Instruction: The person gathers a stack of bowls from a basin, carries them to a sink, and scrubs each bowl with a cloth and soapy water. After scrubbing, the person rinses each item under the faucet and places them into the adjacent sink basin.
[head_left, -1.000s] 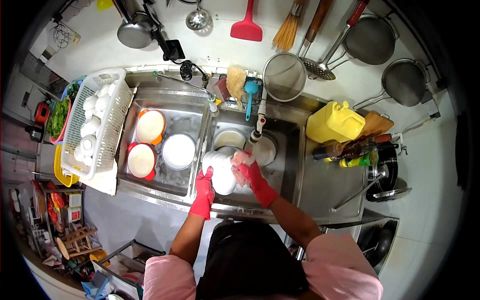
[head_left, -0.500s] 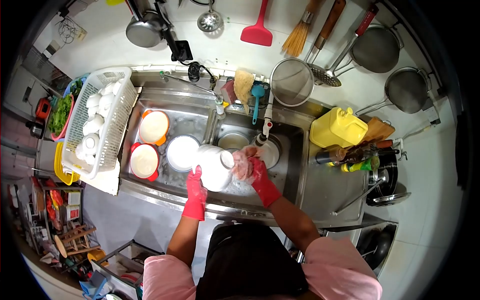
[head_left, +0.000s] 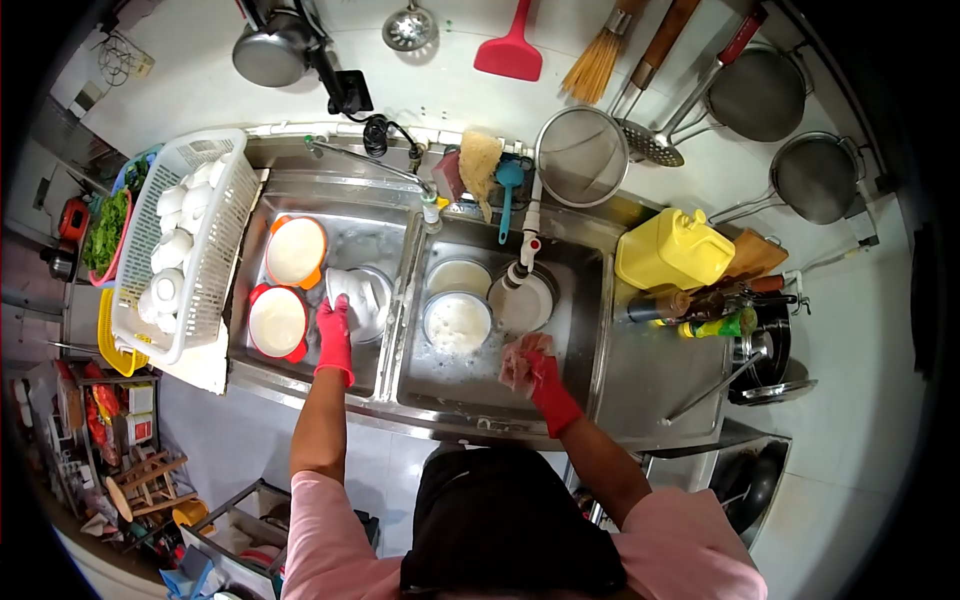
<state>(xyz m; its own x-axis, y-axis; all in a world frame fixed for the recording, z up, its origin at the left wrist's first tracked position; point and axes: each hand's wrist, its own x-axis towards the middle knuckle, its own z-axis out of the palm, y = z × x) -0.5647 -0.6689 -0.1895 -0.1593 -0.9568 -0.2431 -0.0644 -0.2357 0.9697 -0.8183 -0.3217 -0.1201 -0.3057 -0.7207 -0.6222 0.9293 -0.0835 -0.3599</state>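
My left hand (head_left: pixel 334 325), in a red rubber glove, grips a tilted soapy white bowl (head_left: pixel 347 289) in the left basin. Part of that bowl overlaps another white bowl (head_left: pixel 378 318) there. Beside them sit an orange-handled bowl (head_left: pixel 296 252) and a red-handled bowl (head_left: pixel 278 322). My right hand (head_left: pixel 550 385), gloved in red too, is closed on a crumpled pinkish scrubbing cloth (head_left: pixel 518 362) over the right basin. Three whitish bowls stand in that basin: a foamy one (head_left: pixel 458 322) in front, one behind it (head_left: pixel 459 272), and one by the spout (head_left: pixel 525 305).
On the left, a white plastic basket (head_left: pixel 222 290) holds several white bowls. A faucet (head_left: pixel 370 165) reaches over the sink divider, and a white tap pipe (head_left: pixel 528 245) hangs into the right basin. A yellow jug (head_left: pixel 675 248) and bottles stand on the right counter (head_left: pixel 650 375).
My left hand has carried the white bowl leftward from above the divider into the left basin. My right hand, with the cloth, has moved away from the bowl, down and right.
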